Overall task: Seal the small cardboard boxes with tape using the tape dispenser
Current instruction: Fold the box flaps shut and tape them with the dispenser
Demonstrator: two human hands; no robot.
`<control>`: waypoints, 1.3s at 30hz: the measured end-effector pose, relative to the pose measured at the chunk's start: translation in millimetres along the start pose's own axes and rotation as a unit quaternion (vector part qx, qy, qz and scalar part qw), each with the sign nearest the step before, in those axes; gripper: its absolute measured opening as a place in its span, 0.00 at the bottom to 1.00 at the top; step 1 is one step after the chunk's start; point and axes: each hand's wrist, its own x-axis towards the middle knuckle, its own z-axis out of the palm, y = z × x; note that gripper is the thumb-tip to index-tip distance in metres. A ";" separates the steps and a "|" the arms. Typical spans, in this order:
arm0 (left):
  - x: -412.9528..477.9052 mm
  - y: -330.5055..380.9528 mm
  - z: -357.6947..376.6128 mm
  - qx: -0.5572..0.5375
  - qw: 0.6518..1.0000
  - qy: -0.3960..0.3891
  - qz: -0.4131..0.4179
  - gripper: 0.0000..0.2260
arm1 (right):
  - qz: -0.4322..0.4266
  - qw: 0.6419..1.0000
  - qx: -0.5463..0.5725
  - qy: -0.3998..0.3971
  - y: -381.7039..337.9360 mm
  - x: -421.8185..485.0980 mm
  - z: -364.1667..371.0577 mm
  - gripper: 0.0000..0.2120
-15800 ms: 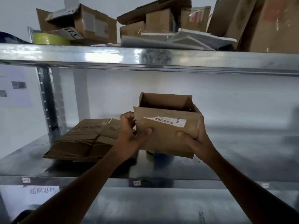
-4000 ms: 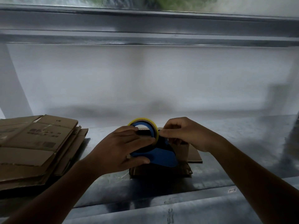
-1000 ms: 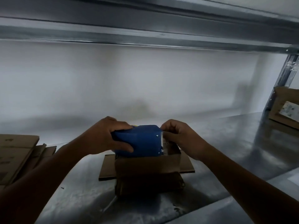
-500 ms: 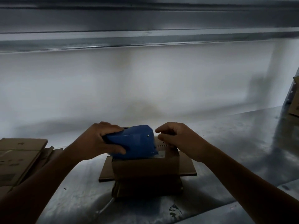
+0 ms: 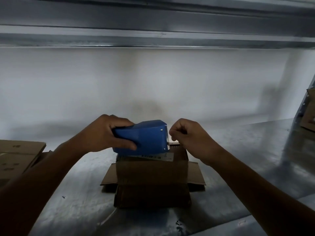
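Fingers (image 5: 173,133) of the right hand (image 5: 190,140) curl in a pinch, apparently on the tape end, at the toothed right edge of the blue tape dispenser (image 5: 144,138). The left hand (image 5: 105,133) grips its body, long axis left to right, just above the small cardboard box (image 5: 151,174) on the metal shelf (image 5: 238,167).

Dim, soft, perhaps glare on shelf (image 5: 255,150)
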 end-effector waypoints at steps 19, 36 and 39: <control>18.3 -24.1 -23.3 -0.073 0.987 0.003 -0.140 0.24 | 0.204 0.938 0.281 -0.009 24.2 -17.7 -16.7 0.05; 9.1 12.4 -32.0 -0.051 0.993 0.051 -0.093 0.15 | 0.136 0.944 0.268 0.138 18.7 -11.8 -18.4 0.12; 3.3 18.0 -32.4 -0.047 0.993 0.064 -0.083 0.15 | 0.128 0.944 0.275 0.128 13.7 -15.2 -16.0 0.12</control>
